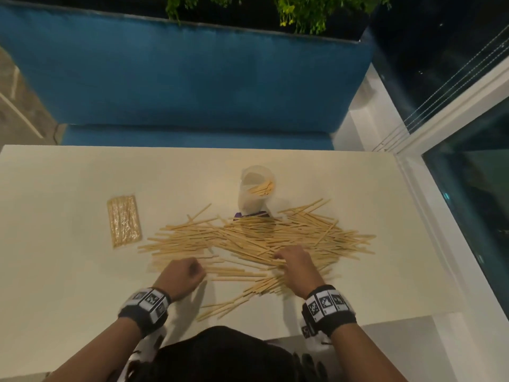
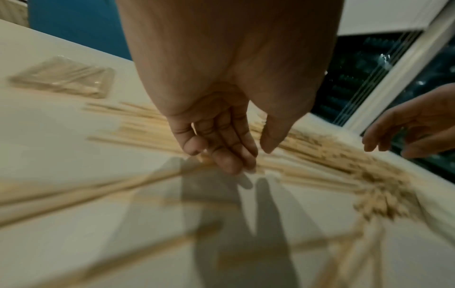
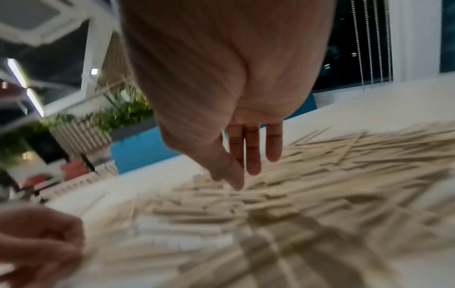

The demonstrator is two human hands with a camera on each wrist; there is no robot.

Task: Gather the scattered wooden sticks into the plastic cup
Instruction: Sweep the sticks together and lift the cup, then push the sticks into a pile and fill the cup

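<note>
A wide heap of wooden sticks (image 1: 256, 238) lies scattered across the middle of the pale table (image 1: 55, 188), running left to right, with a looser spill trailing toward the near edge. Just beyond the heap, at its far side, the clear plastic cup (image 1: 256, 188) stands upright with a few sticks already leaning inside it; something purple shows at its base, partly covered by the sticks. To the far left of the heap, well apart from the cup, a sealed clear packet of sticks (image 1: 124, 221) lies flat on the table.

The left hand (image 1: 183, 277) is at the near left edge of the heap. From the head view its fingers look curled under, while the left wrist view shows them extended and close together, fingertips (image 2: 229, 165) down among the blurred sticks, thumb held apart; whether it pinches any stick I cannot tell, as the picture is smeared by motion. The right hand (image 1: 297, 267) rests over the near middle of the heap, fingers straight and slightly spread, tips (image 3: 253, 167) reaching down to the sticks without closing round anything.

Both wrists wear dark bands with black-and-white markers. Beyond the table stands a blue bench (image 1: 192, 78) with green plants (image 1: 303, 12) behind it, and a white-framed window (image 1: 454, 119) runs along the right side.
</note>
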